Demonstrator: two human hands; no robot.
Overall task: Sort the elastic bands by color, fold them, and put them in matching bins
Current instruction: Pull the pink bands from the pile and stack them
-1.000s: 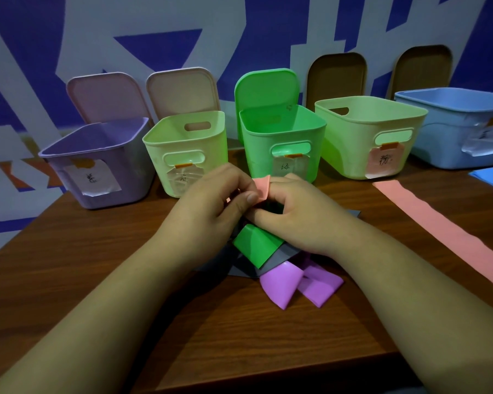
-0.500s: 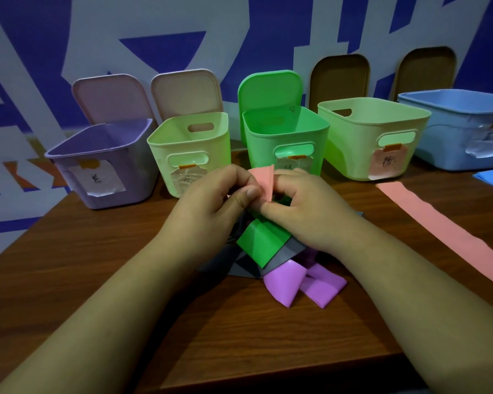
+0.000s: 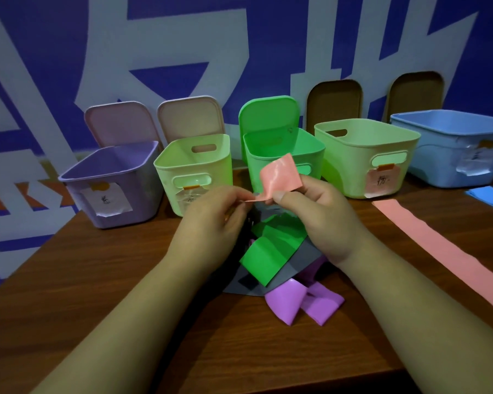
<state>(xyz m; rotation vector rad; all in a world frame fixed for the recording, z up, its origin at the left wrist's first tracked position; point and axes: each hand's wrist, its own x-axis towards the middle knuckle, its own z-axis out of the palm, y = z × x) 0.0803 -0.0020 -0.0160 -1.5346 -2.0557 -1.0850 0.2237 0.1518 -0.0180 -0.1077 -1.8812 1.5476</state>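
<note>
Both hands, left hand (image 3: 211,220) & right hand (image 3: 322,214), lifted the pink band (image 3: 279,177) up, w/ way more of it unfolded now.

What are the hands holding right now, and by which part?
Both hold one pink band. The left hand pinches its thin lower-left end, and the right hand pinches the lower edge just beside it, leaving the upper flap standing free.
</note>
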